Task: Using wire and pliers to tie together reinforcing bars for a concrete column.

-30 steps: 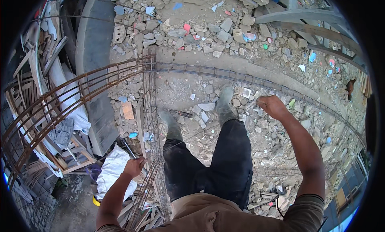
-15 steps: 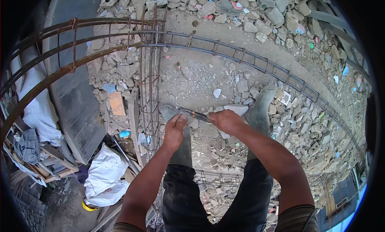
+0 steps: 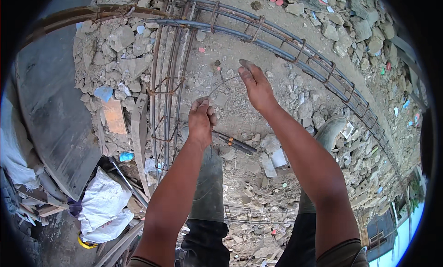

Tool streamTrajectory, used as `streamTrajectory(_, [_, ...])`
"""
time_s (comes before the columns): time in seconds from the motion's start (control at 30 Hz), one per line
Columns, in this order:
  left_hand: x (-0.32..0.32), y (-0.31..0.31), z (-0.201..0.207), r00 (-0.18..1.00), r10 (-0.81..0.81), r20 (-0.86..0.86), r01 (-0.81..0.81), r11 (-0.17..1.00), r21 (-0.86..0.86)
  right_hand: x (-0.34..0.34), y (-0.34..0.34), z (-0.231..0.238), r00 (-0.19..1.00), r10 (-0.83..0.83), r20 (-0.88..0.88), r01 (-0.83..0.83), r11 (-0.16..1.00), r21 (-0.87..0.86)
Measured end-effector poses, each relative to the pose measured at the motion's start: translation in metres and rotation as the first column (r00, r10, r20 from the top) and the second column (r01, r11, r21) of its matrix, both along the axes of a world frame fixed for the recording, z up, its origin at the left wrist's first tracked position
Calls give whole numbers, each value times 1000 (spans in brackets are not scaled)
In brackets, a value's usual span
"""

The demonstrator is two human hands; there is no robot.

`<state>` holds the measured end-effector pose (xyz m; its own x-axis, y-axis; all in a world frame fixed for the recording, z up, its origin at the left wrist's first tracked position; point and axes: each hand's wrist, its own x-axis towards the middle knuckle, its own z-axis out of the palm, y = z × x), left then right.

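Observation:
A thin tie wire [image 3: 220, 85] bows between my two hands. My left hand [image 3: 201, 121], fingers curled, pinches its lower end beside the upright rebar cage [image 3: 170, 91]. Farther out, my right hand [image 3: 256, 88] has its thumb and fingers closed at the wire's other end. A pair of dark pliers or nippers [image 3: 236, 143] with orange bands on the handles sticks out just below my left hand. Its head is hidden, and whether that hand grips it or it lies beyond cannot be told.
A horizontal rebar cage [image 3: 284, 52] arches across the far side and meets the upright one. Broken rubble [image 3: 364, 161] spreads on the right. A grey slab [image 3: 55, 96], a wooden board [image 3: 139, 138] and a white sack [image 3: 104, 198] lie on the left. My boots [image 3: 331, 131] stand on debris.
My right hand has let go of the plier handles and moved up and away to the wire. My left hand has risen slightly. The view has shifted closer to the rebar.

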<state>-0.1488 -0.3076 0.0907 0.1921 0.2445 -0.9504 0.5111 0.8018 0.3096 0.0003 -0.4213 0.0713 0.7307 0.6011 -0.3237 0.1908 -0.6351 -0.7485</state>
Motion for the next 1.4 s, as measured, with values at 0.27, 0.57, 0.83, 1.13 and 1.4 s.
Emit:
streamTrajectory(0.27, [49,-1,-26,954,251,167,-228,963,-142,-82,21,5,581,-378,-721,425,896,-127])
streamTrajectory(0.57, [91,18,-4,980,-187,75,136,888,440,-33,-23,22,603,-79,-794,175,984,34])
streamTrajectory(0.83, [101,45,13,-105,-967,-231,713,-235,660,15,-77,36,338,-264,-903,496,866,-68])
streamTrajectory(1.13, [124,16,-2,371,-928,24,928,372,38,-24,-112,2,870,-199,-452,244,969,43])
streamTrajectory(1.4, [102,46,-38,722,-640,-262,676,734,69,-31,-35,6,773,-233,-590,260,965,-40])
